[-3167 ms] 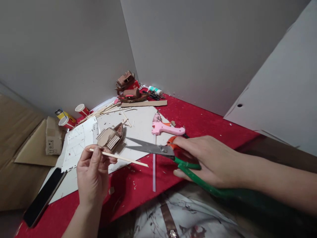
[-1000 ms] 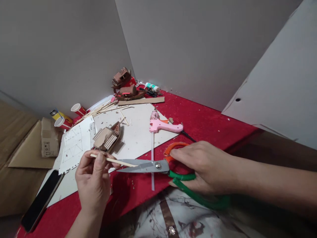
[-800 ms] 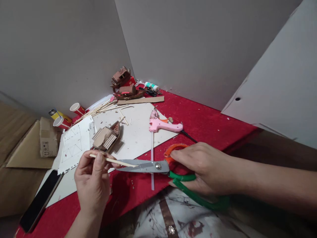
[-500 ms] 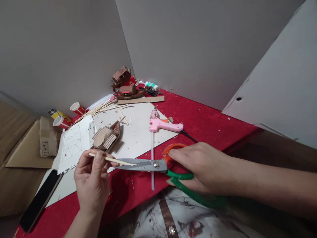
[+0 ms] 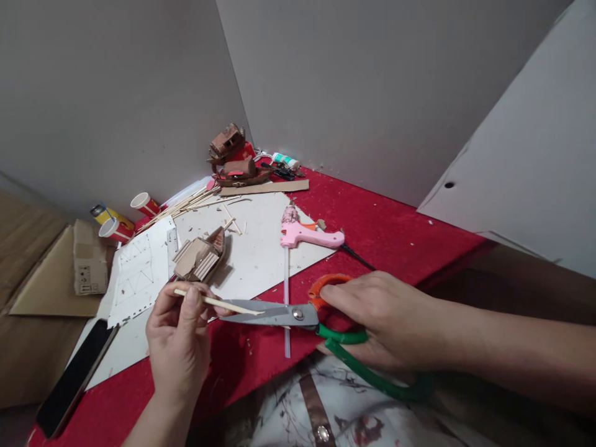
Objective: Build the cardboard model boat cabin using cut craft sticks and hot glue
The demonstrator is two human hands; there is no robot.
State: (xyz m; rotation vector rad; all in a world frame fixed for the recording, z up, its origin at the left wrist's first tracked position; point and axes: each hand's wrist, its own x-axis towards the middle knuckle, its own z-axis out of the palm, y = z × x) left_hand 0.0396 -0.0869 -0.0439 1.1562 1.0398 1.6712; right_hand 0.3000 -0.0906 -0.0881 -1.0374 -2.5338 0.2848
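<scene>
My left hand [image 5: 181, 338] pinches a thin pale wooden stick [image 5: 218, 303] between thumb and fingers. The stick's right end lies along the blades of a pair of scissors [image 5: 270, 315], and the blade tips reach the left fingers. My right hand [image 5: 377, 316] is closed around the scissors' handles, one orange and one green. Behind the left hand, a small cardboard and wood model boat [image 5: 200, 257] stands on a white board [image 5: 256, 248]. A pink glue gun [image 5: 307, 236] lies beyond the scissors, its clear glue stick [image 5: 287, 273] passing behind the blades.
Two brown model boats [image 5: 239, 171] stand at the back by a white-and-green bottle [image 5: 285, 161]. Thin sticks [image 5: 186, 205] lie near red-and-white paper cups [image 5: 145, 203]. At left are a drawing sheet [image 5: 139, 267], a black phone [image 5: 77, 379] and a cardboard box [image 5: 41, 279]. Grey panels edge the red table [image 5: 386, 223].
Both hands have shifted slightly right and down, carrying the stick and the scissors along. The things on the table have stayed where they were.
</scene>
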